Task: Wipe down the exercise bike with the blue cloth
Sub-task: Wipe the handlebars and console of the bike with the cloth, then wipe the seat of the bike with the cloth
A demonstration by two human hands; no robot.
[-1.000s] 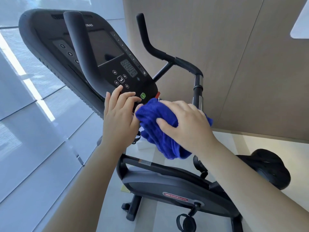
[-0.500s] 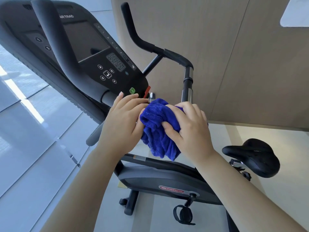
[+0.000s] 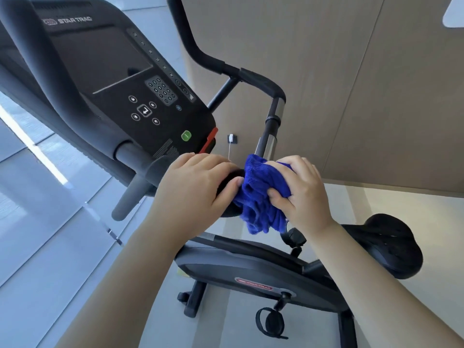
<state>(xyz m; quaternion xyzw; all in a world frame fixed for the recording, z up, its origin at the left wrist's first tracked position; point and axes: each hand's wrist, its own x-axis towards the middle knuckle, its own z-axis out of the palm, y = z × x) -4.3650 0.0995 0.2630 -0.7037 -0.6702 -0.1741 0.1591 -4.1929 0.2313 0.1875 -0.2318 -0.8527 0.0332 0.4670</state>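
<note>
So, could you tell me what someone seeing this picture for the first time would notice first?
The blue cloth at centre stands out most, bunched in the right hand against a black part of the bike, with the left hand gripping just beside it. Next comes the big black console at upper left, with its green button. The seat sits at lower right.

One exercise bike (image 3: 256,270) is seen, with one console (image 3: 120,79), one saddle (image 3: 391,247) and one strapped pedal (image 3: 272,322) counted on it. Two hands, left hand (image 3: 193,194) and right hand (image 3: 303,194), and one blue cloth (image 3: 261,197) are counted just below the console.
</note>
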